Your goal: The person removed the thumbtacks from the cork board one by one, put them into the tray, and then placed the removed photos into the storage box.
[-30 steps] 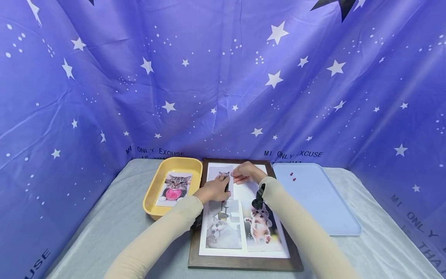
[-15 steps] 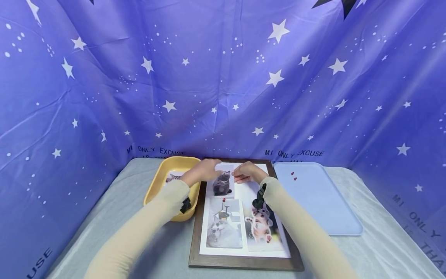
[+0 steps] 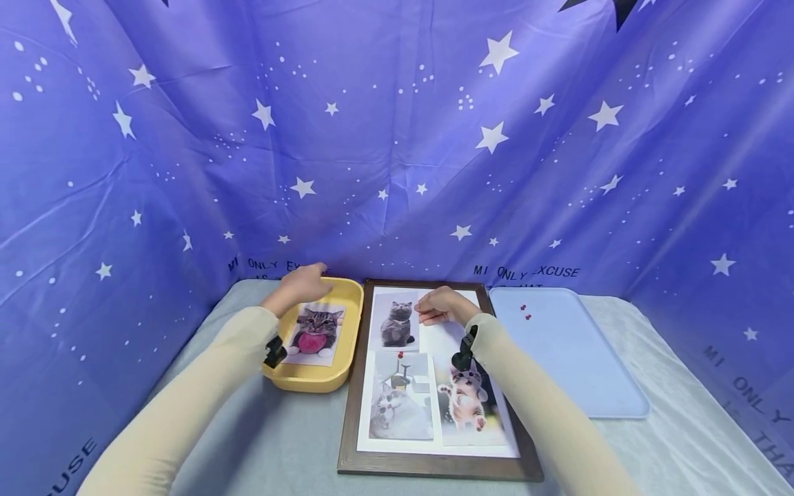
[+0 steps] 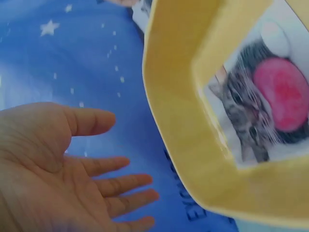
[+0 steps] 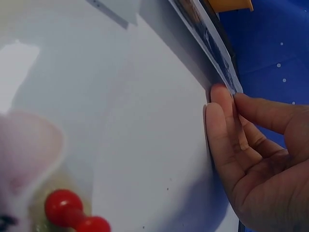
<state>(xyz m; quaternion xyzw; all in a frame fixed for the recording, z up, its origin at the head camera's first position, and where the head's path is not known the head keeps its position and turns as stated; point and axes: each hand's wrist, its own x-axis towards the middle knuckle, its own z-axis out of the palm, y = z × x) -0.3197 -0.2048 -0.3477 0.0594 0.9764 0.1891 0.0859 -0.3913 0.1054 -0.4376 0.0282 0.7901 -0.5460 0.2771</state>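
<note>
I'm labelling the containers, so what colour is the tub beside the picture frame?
The tub is yellow, best seen whole in the head view.

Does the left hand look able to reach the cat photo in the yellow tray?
Probably yes: the left hand is open and empty near the yellow tray, and nothing lies on the photo.

Kitten photo (image 3: pixel 464 406) partly behind right sleeve (image 3: pixel 532 382)

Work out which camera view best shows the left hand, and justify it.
The left wrist view: the left hand appears large, its palm, thumb and fingers plain to see, beside the yellow tray. The head view shows it smaller, mostly its back; the right wrist view does not show it.
</note>
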